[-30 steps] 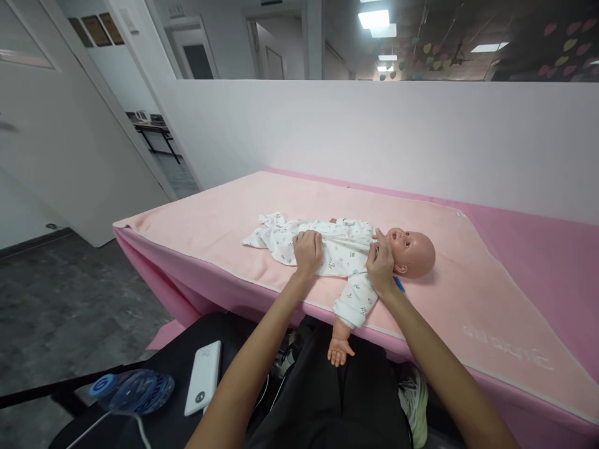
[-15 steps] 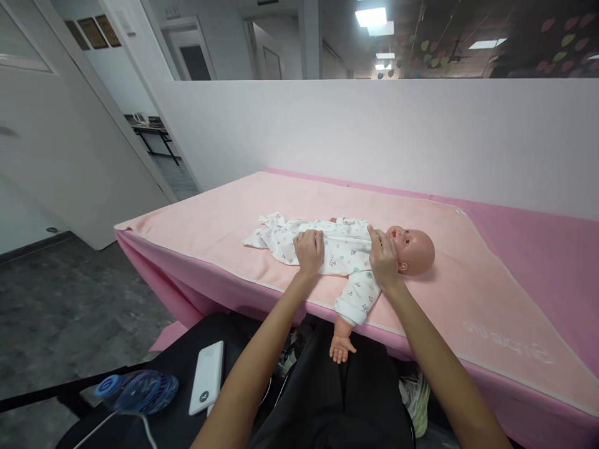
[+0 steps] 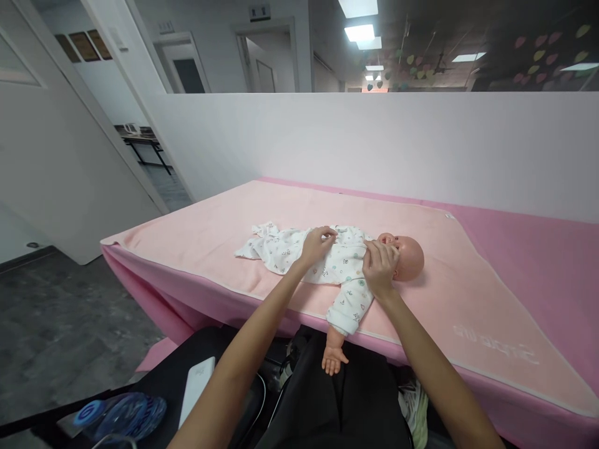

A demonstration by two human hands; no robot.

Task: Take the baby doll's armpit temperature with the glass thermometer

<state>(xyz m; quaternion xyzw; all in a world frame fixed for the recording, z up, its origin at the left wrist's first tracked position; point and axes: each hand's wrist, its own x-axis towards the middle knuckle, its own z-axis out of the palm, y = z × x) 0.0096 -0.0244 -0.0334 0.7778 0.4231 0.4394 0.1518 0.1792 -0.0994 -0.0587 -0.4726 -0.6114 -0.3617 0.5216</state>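
Observation:
A baby doll [image 3: 408, 257] lies on its back, its head to the right, dressed in a white printed romper [image 3: 350, 260]. My left hand [image 3: 319, 245] is over the chest of the romper, fingers bent and closed at its front; the small piece of cloth between them is mostly hidden. At the neckline, beside the doll's chin, my right hand [image 3: 380, 267] pinches the romper's collar. The doll's near arm, in its sleeve [image 3: 350, 305], hangs over the table edge with the bare doll hand [image 3: 334, 360] palm up. The legs of the romper lie flat and rumpled to the left.
A light pink mat [image 3: 468, 299] covers a pink-draped table against a white wall [image 3: 374, 143]. On a black chair at lower left are a water bottle [image 3: 128, 415] and a white power bank [image 3: 196, 383] with a cable. A door [image 3: 70, 156] stands at the left.
My left hand has shifted right and up along the romper's front, its fingers now near the chest. My right hand stays at the collar, its wrist slightly turned. The view has tilted up a little.

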